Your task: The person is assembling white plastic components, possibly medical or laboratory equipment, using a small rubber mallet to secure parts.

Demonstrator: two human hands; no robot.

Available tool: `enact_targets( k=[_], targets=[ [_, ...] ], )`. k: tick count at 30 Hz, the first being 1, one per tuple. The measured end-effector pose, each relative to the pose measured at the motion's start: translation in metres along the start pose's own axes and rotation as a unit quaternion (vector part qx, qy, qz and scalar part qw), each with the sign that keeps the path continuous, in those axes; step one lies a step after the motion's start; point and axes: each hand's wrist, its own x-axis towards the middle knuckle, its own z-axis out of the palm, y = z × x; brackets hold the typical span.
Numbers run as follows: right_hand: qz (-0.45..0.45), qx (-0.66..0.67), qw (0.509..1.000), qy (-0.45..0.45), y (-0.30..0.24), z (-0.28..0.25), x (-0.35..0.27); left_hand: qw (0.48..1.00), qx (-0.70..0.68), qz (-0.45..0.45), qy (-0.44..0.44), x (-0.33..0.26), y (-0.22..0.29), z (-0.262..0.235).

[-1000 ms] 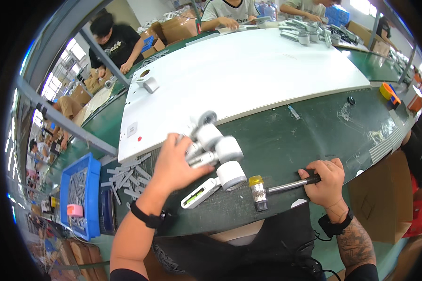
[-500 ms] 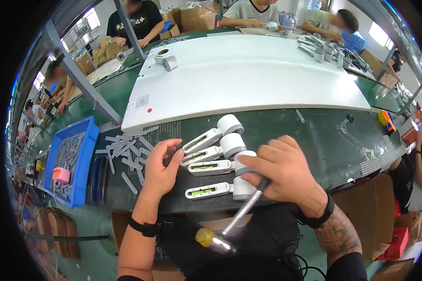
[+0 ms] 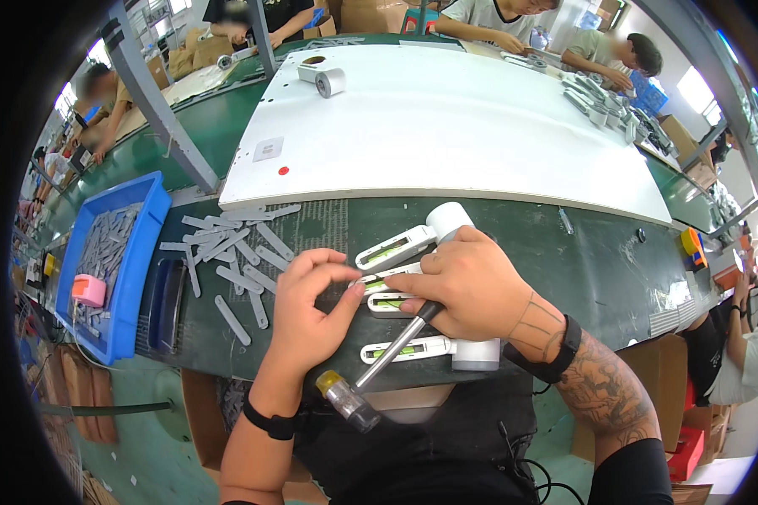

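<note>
Several white handled parts with round heads lie in a column on the green bench, narrow green strips showing in their handle slots. My left hand [image 3: 316, 310] has its thumb and index finger closed around the left end of the second part's handle [image 3: 387, 276]. With its fingertips on that same handle, my right hand [image 3: 472, 273] also grips a hammer [image 3: 396, 353], its metal shaft slanting down-left to a yellow-and-dark head. The top part [image 3: 400, 246] lies just beyond, the third part [image 3: 386, 305] is half hidden under my right hand, and the nearest part [image 3: 408, 349] lies behind the hammer shaft.
Loose grey strips [image 3: 232, 316] are scattered left of my hands. A blue bin [image 3: 156, 227] of strips with a pink object [image 3: 89, 290] stands at far left, beside a dark tray [image 3: 167, 305]. Beyond is a white board [image 3: 446, 126]; a metal post [image 3: 164, 109] rises at left. People work opposite.
My right hand has moved up and left onto the second part's handle, the hammer still in its grip. My left thumb and index finger have come together at that handle's end. The view has shifted slightly.
</note>
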Motion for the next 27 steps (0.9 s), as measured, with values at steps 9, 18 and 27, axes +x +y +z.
enact_targets(
  k=[9, 18, 27],
  targets=[
    [-0.006, 0.004, 1.0, 0.008, 0.0, 0.0, 0.001, 0.976, 0.184, 0.112, -0.038, -0.007, 0.011, -0.013],
    [-0.032, 0.025, 0.999, 0.014, 0.001, 0.006, 0.006, 0.966, 0.216, 0.14, -0.007, -0.011, 0.009, -0.01],
    [-0.028, -0.006, 0.998, -0.054, 0.003, 0.001, 0.013, 0.962, 0.218, 0.16, -0.027, -0.003, 0.009, 0.0]
  ],
)
